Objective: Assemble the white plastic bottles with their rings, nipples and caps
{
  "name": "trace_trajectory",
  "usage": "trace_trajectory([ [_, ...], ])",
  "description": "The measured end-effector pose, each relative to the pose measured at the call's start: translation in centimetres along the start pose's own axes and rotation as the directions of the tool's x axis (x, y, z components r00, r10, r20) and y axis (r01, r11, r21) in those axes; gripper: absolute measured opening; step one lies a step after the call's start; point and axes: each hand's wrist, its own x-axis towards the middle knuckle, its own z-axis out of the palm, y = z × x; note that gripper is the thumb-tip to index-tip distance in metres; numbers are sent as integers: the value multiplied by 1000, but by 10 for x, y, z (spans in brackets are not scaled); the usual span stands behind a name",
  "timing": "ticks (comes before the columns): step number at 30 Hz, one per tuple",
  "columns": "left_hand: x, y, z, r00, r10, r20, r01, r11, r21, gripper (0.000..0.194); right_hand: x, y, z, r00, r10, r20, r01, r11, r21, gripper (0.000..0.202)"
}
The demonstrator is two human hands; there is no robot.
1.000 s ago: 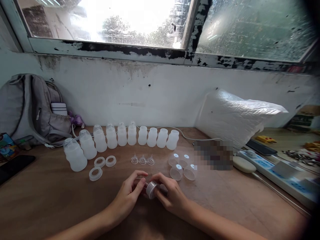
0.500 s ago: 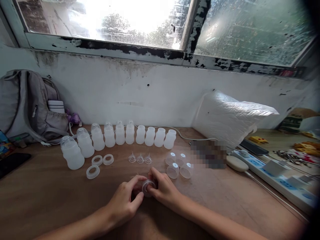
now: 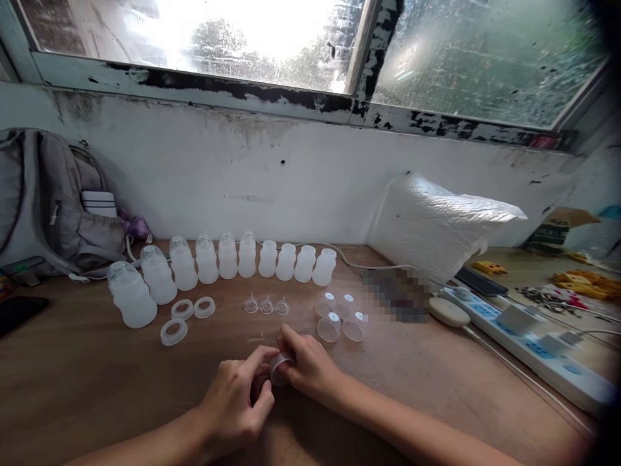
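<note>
At the near middle of the table, a translucent bottle collar ring (image 3: 277, 374) is between my two hands. My left hand (image 3: 242, 385) curls round its left side, thumb and forefinger against it. With its fingertips in the ring's opening, my right hand (image 3: 310, 369) grips the other side. Whether a nipple sits inside the ring is hidden by my fingers. Beyond my hands stand three clear bottle nipples (image 3: 266, 305). To their right are several clear domed caps (image 3: 328, 329) with white round stickers. Three loose collar rings (image 3: 173, 332) lie on the left.
A curved row of small frosted baby bottles runs along the back, several capped (image 3: 133, 301) and several uncapped (image 3: 304, 264). On the right are a white padded bag (image 3: 436, 220), a power strip (image 3: 528, 349) and a pale oval device (image 3: 449, 311). A backpack (image 3: 53, 200) and dark phone (image 3: 22, 315) are left.
The view has shifted slightly, so everything sits a little further left. Both hands keep hold of the collar ring, which has turned somewhat more edge-on.
</note>
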Motion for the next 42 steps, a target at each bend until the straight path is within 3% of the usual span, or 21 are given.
trace_trajectory([
  [7, 0, 2, 1, 1000, 20, 6, -20, 999, 39, 34, -4, 4, 9, 993, -45, -106, 44, 999, -14, 18],
  [11, 2, 2, 3, 996, -89, -23, 84, 985, -154, 28, -9, 10, 14, 954, -157, -257, 166, 986, 17, 16],
  [14, 3, 3, 3, 988, -153, -24, 139, 941, -308, 25, -13, 9, 11, 932, -197, -303, 216, 976, 27, 19],
  [21, 8, -5, 1, 981, -192, -40, 134, 807, -575, 30, -15, -6, -4, 943, -214, -254, 259, 953, 157, 26],
  [25, 15, -12, 0, 954, -300, -22, 193, 667, -719, 30, -16, -7, -6, 960, -207, -189, 259, 911, 320, 31],
  [27, 17, -14, -1, 936, -351, 6, 240, 628, -740, 27, -16, -7, -5, 964, -186, -189, 238, 919, 315, 30],
  [32, 17, -17, -1, 932, -359, 55, 285, 630, -722, 24, -15, -7, 0, 962, -209, -177, 230, 968, 105, 18],
  [37, 16, -20, -4, 948, -275, 163, 300, 592, -748, 39, -18, -3, 6, 955, -278, -99, 278, 960, -17, 17],
  [42, 16, -16, -6, 949, -267, 166, 312, 739, -597, 37, -20, 0, 9, 930, -362, -60, 357, 930, -86, 17],
])
